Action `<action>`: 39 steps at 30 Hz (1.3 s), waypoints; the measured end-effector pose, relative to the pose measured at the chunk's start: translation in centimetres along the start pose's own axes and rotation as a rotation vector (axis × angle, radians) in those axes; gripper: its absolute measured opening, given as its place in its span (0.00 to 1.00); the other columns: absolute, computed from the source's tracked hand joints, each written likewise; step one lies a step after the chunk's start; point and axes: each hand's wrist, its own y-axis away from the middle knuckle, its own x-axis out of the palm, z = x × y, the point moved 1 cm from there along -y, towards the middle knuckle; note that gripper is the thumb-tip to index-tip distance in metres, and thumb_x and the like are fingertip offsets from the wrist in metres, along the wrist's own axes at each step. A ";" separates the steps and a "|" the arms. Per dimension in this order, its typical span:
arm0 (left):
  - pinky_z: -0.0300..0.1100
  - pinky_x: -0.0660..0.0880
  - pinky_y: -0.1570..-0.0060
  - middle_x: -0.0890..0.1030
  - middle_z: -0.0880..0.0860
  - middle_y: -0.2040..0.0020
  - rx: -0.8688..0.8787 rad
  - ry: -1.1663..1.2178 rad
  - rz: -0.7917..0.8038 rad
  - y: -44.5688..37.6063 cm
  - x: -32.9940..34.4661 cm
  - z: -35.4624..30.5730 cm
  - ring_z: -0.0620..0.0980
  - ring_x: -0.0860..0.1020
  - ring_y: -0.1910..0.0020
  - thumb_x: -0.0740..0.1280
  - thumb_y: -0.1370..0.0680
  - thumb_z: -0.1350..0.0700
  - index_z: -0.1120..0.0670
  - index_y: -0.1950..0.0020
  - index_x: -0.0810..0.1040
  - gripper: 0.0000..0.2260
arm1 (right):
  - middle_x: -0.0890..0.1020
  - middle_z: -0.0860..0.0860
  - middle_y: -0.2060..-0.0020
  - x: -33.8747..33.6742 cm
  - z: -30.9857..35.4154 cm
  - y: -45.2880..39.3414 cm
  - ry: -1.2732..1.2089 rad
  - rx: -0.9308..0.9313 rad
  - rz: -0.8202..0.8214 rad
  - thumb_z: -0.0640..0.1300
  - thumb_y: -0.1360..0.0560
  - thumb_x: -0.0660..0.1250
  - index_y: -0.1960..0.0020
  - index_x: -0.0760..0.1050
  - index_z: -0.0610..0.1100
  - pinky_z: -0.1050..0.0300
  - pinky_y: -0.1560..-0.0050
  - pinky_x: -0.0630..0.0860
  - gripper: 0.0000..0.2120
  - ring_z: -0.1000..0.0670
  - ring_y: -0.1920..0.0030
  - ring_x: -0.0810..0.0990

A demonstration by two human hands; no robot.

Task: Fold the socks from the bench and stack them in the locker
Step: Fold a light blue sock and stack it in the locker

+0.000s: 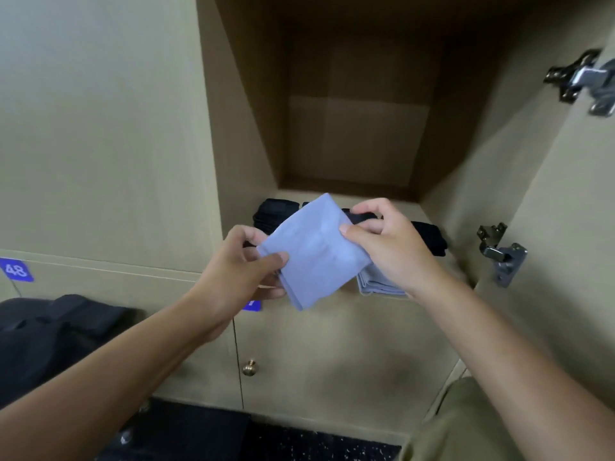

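A folded light blue sock [312, 251] is held in the air just in front of the open locker [359, 134]. My left hand [243, 267] pinches its lower left edge, and my right hand [389, 241] pinches its upper right edge. Behind it, on the locker floor, lie folded black socks [266, 212] at the left and more black socks [429, 237] at the right. A folded grey-blue sock stack [376, 282] sits at the locker's front edge under my right wrist.
The open locker door with two metal hinges [502, 256] stands at the right. A dark bag or garment [56, 334] lies at the lower left. A closed lower locker door has a brass knob [249, 367]. A blue number tag [16, 270] marks the left locker.
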 end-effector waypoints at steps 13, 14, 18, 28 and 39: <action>0.51 0.85 0.52 0.82 0.59 0.44 -0.014 -0.083 0.132 -6.2 7.6 -2.3 0.57 0.86 0.50 0.73 0.23 0.65 0.55 0.44 0.71 0.14 | 0.83 0.50 0.55 -4.9 -3.6 -1.9 0.166 0.005 -0.158 0.38 0.20 0.65 0.49 0.80 0.52 0.55 0.53 0.73 0.10 0.50 0.56 0.78; 0.53 0.84 0.48 0.81 0.59 0.41 -0.026 -0.096 0.145 -6.6 8.3 -2.3 0.57 0.85 0.47 0.75 0.24 0.66 0.56 0.42 0.73 0.16 | 0.83 0.49 0.54 -5.3 -4.0 -2.0 0.191 0.021 -0.167 0.38 0.21 0.65 0.48 0.81 0.52 0.55 0.52 0.74 0.10 0.48 0.56 0.79; 0.52 0.83 0.45 0.80 0.62 0.39 -0.049 -0.108 0.168 -7.8 10.8 -2.2 0.58 0.84 0.44 0.76 0.27 0.68 0.58 0.37 0.74 0.21 | 0.79 0.49 0.60 -7.3 -5.2 -2.6 0.320 0.062 -0.213 0.37 0.22 0.66 0.44 0.81 0.49 0.70 0.66 0.69 0.11 0.51 0.61 0.76; 0.49 0.84 0.46 0.81 0.60 0.42 -0.143 -0.170 0.119 -9.7 13.3 -0.4 0.58 0.86 0.52 0.79 0.28 0.66 0.59 0.42 0.78 0.18 | 0.76 0.50 0.51 -8.2 -7.7 -3.7 0.512 0.121 -0.212 0.37 0.21 0.69 0.41 0.82 0.46 0.68 0.61 0.62 0.11 0.50 0.52 0.74; 0.52 0.85 0.52 0.79 0.56 0.49 -0.064 -0.340 0.099 -9.5 13.4 2.4 0.58 0.84 0.51 0.79 0.27 0.60 0.57 0.43 0.79 0.15 | 0.77 0.45 0.41 -7.8 -9.4 -4.0 0.634 0.209 -0.104 0.40 0.22 0.70 0.37 0.79 0.47 0.62 0.60 0.70 0.14 0.46 0.47 0.76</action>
